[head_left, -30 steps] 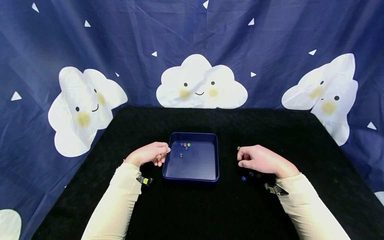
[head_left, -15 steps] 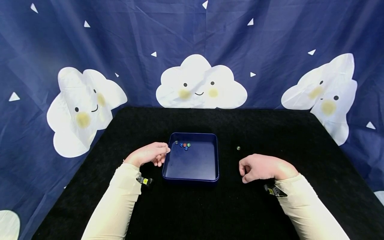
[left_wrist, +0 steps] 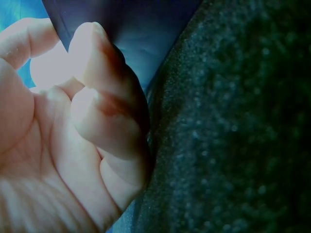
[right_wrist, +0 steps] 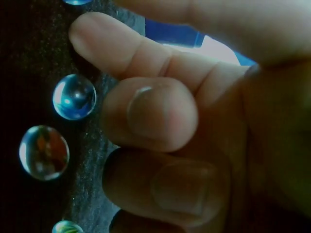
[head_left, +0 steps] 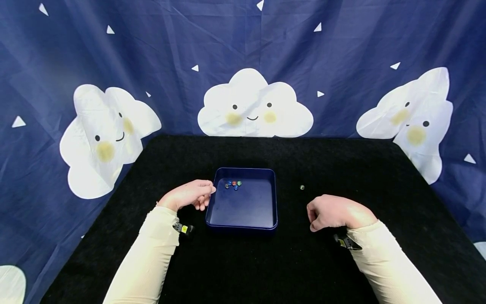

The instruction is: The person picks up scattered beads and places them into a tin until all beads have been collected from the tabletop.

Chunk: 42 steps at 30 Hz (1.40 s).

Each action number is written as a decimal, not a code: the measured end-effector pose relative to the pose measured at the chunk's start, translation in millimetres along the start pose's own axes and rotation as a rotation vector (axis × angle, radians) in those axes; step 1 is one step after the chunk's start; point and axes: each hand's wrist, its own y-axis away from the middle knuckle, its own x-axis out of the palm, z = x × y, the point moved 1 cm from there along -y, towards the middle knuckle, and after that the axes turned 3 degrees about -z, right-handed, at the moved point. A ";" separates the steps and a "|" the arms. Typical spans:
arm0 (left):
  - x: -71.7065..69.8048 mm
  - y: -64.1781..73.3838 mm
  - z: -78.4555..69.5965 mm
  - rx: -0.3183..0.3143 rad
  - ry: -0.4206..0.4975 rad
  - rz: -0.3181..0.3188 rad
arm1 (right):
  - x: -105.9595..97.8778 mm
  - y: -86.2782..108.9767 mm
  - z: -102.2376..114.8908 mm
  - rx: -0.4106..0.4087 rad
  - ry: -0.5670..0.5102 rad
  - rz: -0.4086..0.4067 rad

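Note:
My left hand (head_left: 191,195) grips the left wall of a square dark blue tray (head_left: 244,211), thumb at the rim, other fingers curled low beside it. Several marbles lie at the tray's back left, among them a red marble (head_left: 234,183) and a green marble (head_left: 239,183). My right hand (head_left: 334,211) is low over the black cloth right of the tray, covering several marbles in the head view. In the right wrist view its index finger reaches out, thumb apart, beside a blue marble (right_wrist: 75,97) and a reddish-brown marble (right_wrist: 43,153). Its remaining fingers are curled.
One clear marble (head_left: 302,187) lies alone between the tray and my right hand, farther back. Black cloth (head_left: 243,270) covers the table. A blue curtain with a white cloud (head_left: 254,105) stands behind it.
My right hand has moved back toward me, over the loose marbles, exposing the lone clear one. A clear marble in the tray has rolled back against the group. My left hand stays put.

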 end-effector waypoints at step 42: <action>1.1 -1.7 3.7 -0.001 -0.007 -0.006 | 8.4 -21.1 27.5 -0.280 -0.294 -0.451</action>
